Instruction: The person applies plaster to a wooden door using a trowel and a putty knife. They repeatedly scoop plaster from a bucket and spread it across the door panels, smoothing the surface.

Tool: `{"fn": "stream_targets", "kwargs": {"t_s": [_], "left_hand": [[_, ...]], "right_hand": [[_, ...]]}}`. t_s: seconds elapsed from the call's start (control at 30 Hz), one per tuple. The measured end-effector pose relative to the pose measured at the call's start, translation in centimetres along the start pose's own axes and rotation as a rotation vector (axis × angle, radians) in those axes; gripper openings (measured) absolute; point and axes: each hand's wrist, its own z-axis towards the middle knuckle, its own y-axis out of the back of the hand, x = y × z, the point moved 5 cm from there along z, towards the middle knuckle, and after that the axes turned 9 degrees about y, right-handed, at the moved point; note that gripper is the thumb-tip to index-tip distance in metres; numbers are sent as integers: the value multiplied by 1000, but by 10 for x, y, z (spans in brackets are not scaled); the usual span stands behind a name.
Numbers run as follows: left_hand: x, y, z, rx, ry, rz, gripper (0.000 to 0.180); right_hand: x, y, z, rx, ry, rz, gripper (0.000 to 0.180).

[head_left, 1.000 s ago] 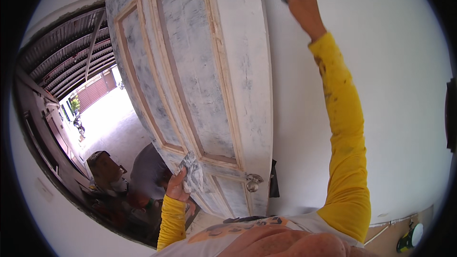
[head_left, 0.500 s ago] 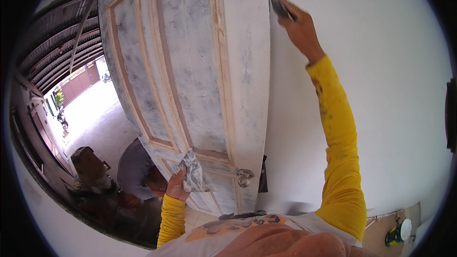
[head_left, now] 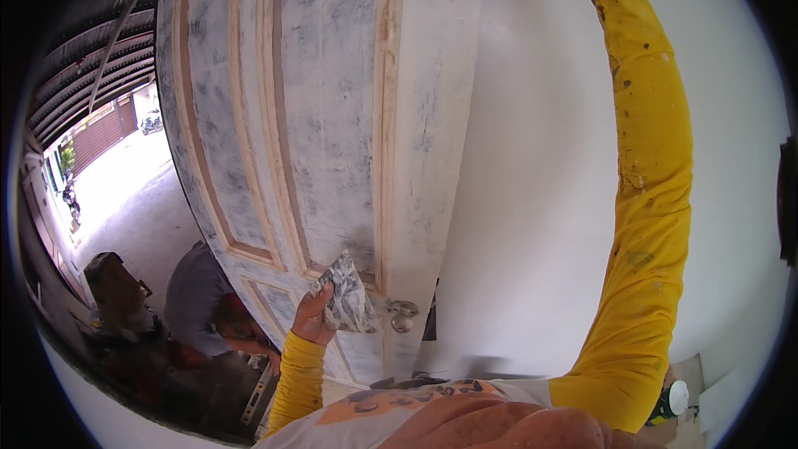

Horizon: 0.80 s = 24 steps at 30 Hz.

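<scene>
A: Where the left hand (head_left: 312, 316) grips it, the smeared plate (head_left: 347, 303) sits at six o'clock, its edge against the door (head_left: 332, 116), just left of the knob (head_left: 403, 314).

B: And the right hand?

A: Out of frame at twelve; only the yellow sleeve (head_left: 652, 183) shows, so I cannot tell its grip.

B: Room to move?

A: Bare wall (head_left: 524, 199) at three. A crouching person (head_left: 199, 303) crowds eight o'clock.

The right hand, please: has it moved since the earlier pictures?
Yes. It has gone up along the door edge and out of view; only the yellow sleeve shows.
</scene>
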Motion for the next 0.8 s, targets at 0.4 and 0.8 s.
{"fn": "stream_targets", "kwargs": {"t_s": [0.4,0.8], "left_hand": [[-6,-1,-7,-28,-3,-1,37],[-15,2,-21,-52,-31,20,40]], "right_hand": [[50,-8,-32,58,147,-5,49],[161,13,-135,41,295,215,46]]}}
